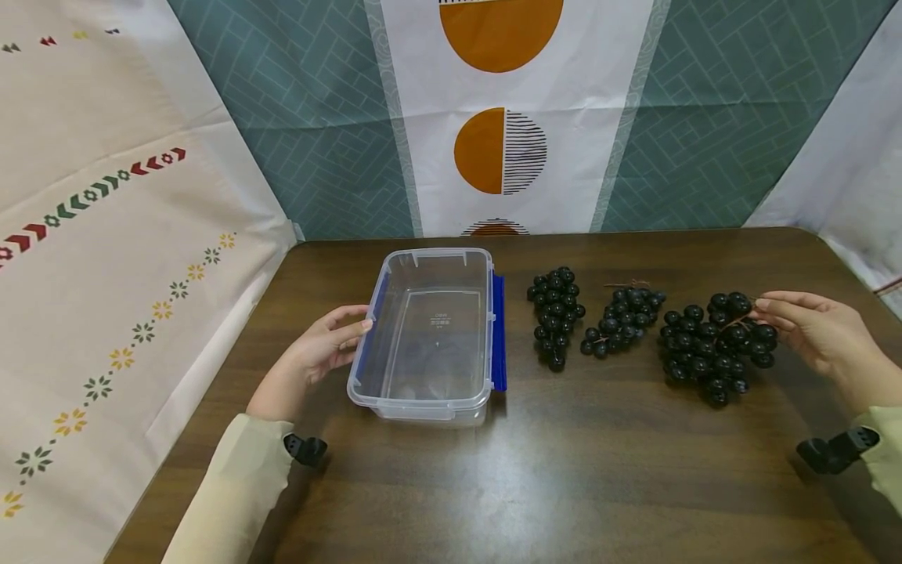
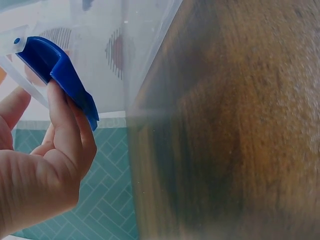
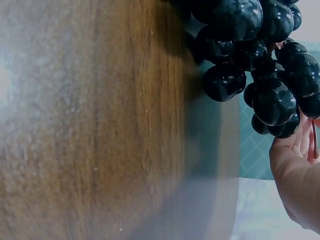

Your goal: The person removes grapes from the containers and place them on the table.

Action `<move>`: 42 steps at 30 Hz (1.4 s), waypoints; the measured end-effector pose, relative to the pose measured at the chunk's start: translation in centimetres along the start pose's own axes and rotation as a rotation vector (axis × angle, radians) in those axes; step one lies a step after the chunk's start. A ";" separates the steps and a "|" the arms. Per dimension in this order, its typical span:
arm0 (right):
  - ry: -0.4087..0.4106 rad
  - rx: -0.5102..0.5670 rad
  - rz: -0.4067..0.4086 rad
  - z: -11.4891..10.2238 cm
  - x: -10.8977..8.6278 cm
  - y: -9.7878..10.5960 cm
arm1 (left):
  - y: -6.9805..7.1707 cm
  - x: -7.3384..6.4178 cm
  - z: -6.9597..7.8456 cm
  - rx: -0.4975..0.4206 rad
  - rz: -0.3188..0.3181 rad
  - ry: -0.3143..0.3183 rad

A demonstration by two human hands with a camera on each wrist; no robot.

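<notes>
A clear plastic food container point(image 1: 430, 345) without a lid stands on the table, a blue latch flap point(image 1: 499, 333) hanging along its right side. At its left side my left hand point(image 1: 327, 345) grips the wall, thumb at the rim and fingers against another blue latch point(image 2: 62, 75). My right hand point(image 1: 817, 329) pinches the stem of a bunch of dark grapes point(image 1: 712, 345) at the right. In the right wrist view the grapes point(image 3: 272, 100) hide part of the fingers. Two smaller grape bunches lie between: one bunch point(image 1: 555, 313) beside the container, another bunch point(image 1: 623, 319) in the middle.
The brown wooden table point(image 1: 564, 486) ends at a back edge just behind the container and grapes. A patterned green and white cloth point(image 1: 338, 117) hangs behind it. An embroidered white cloth point(image 1: 141, 258) runs along the left edge.
</notes>
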State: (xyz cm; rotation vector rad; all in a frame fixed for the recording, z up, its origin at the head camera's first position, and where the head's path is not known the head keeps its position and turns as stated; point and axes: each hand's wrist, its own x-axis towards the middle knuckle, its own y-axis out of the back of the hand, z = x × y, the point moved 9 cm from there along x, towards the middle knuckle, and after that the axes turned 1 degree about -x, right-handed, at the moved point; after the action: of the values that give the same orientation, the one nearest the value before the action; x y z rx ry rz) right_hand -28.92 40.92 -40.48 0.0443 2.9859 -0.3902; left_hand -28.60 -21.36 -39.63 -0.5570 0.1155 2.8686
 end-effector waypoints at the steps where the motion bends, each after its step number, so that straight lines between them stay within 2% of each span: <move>1: -0.001 -0.005 0.003 0.0 -0.1 0.0 | 0.0 0.0 0.0 0.001 -0.002 -0.001; 16: 0.062 0.020 -0.056 -0.1 -0.7 0.3 | -0.2 0.0 0.0 -0.004 -0.009 -0.004; 23: 0.092 0.071 -0.068 -0.2 -1.0 0.4 | -0.1 0.3 -0.1 -0.009 -0.006 -0.007; 28: 0.098 0.059 -0.061 0.0 -1.2 0.7 | -0.2 0.5 -0.1 -0.011 -0.007 -0.009; 34: 0.087 0.043 -0.065 0.1 -1.3 0.9 | -0.1 0.5 0.1 0.060 0.005 0.000; 42: 0.107 0.098 -0.047 -0.1 -1.5 1.2 | 0.2 0.5 -0.2 0.180 0.031 0.011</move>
State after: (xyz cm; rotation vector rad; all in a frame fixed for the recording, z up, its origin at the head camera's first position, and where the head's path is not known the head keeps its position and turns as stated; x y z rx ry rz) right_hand -27.40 42.10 -40.47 0.0042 3.0750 -0.5566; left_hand -29.02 -21.48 -40.03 -0.5392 0.3828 2.8462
